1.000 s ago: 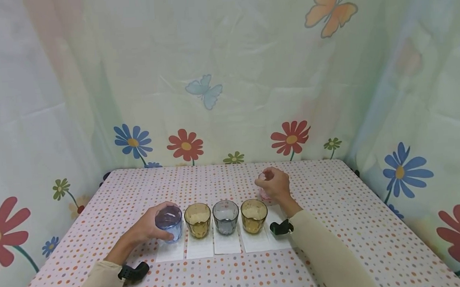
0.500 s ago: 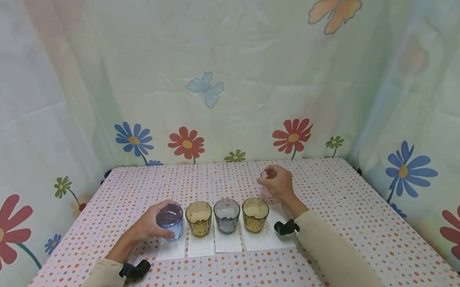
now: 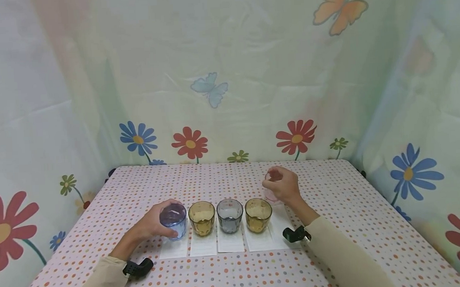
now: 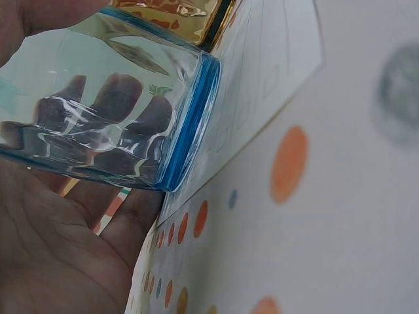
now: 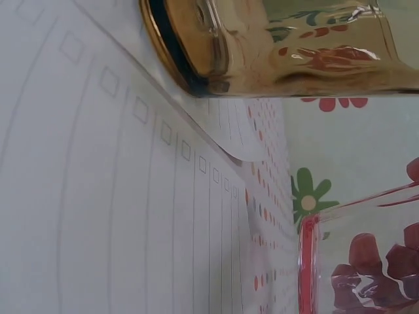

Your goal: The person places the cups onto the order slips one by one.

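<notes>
My left hand point(image 3: 156, 221) grips a blue drinking glass point(image 3: 176, 228) at the left end of a row of glasses. In the left wrist view, its fingers show through the clear wall of the glass point(image 4: 105, 111), and the blue base stands at the sheet of paper. At the right end, my right hand point(image 3: 288, 187) holds a pink glass point(image 3: 271, 196) by its sides, set a little farther back than the others. The right wrist view shows fingers behind the pink glass point(image 5: 311, 261) and its red-tinted base close over the dotted tablecloth.
Between the hands stand an amber glass point(image 3: 202, 221), a grey glass point(image 3: 230, 219) and another amber glass point(image 3: 259, 218), all upright and close together. White lined paper sheets point(image 3: 230, 246) lie beneath the row. A flowered curtain point(image 3: 248, 116) rises behind the table.
The head view has shifted slightly. My right hand and the pink glass have moved a little to the right of the amber glass; my left hand keeps its grip on the blue glass.
</notes>
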### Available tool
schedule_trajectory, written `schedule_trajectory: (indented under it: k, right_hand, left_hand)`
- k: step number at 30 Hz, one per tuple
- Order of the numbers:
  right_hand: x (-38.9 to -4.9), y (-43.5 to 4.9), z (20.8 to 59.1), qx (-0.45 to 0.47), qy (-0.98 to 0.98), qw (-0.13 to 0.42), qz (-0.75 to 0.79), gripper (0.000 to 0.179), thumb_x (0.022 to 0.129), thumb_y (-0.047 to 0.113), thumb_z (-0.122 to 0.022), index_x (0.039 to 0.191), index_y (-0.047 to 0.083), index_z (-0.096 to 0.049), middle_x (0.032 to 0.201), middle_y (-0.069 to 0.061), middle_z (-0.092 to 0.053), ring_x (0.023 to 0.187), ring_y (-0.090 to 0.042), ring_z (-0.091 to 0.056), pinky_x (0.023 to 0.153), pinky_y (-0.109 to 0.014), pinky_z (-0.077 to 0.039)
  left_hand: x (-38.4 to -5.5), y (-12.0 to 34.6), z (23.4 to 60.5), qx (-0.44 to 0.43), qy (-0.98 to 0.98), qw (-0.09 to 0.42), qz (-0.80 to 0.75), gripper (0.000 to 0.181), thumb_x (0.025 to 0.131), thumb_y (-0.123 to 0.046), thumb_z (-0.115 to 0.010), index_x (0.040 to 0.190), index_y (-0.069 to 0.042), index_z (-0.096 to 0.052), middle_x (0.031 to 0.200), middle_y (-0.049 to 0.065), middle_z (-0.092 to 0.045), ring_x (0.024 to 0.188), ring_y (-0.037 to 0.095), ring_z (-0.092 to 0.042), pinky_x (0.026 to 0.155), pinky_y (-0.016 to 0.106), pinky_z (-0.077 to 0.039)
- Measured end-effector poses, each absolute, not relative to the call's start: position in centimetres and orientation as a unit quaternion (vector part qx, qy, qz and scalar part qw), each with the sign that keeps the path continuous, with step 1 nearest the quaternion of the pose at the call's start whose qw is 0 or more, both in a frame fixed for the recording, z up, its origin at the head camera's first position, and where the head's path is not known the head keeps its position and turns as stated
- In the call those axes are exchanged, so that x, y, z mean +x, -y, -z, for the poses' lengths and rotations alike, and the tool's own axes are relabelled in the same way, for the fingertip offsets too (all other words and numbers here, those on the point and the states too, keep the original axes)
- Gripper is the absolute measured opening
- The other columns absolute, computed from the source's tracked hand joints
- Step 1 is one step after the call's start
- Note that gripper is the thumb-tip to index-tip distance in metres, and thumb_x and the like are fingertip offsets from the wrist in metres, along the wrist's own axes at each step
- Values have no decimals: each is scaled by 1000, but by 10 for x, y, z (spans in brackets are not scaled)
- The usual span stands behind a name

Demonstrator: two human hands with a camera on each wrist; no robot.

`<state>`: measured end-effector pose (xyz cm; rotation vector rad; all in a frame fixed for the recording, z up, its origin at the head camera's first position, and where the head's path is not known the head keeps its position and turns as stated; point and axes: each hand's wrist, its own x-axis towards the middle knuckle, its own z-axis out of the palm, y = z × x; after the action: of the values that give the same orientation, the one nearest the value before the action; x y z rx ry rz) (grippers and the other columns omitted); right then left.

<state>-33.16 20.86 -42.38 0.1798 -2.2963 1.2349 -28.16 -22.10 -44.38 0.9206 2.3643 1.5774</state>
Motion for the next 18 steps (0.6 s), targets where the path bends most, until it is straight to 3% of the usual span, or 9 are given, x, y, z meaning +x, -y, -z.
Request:
schedule_trajectory:
  k: [9, 18]
  right_hand:
    - [-321, -215, 418, 87, 850, 262, -449, 27, 73, 10, -78, 99, 3, -72, 91, -14, -73, 84, -29, -71, 77, -41, -55]
    - [-311, -215, 411, 113, 844, 260, -456, 27, 75, 7, -80, 100, 1, -72, 87, -12, -73, 80, -24, -68, 74, -31, -54]
  left_hand:
    - [-283, 220, 446, 305, -793, 74, -523, 82, 65, -7, -88, 137, 7, -50, 126, 17, -64, 117, 30, -59, 97, 36, -48]
    - [-282, 220, 445, 308, -788, 73, -528, 83, 65, -7, -88, 137, 7, -50, 126, 19, -63, 118, 35, -57, 97, 37, -48]
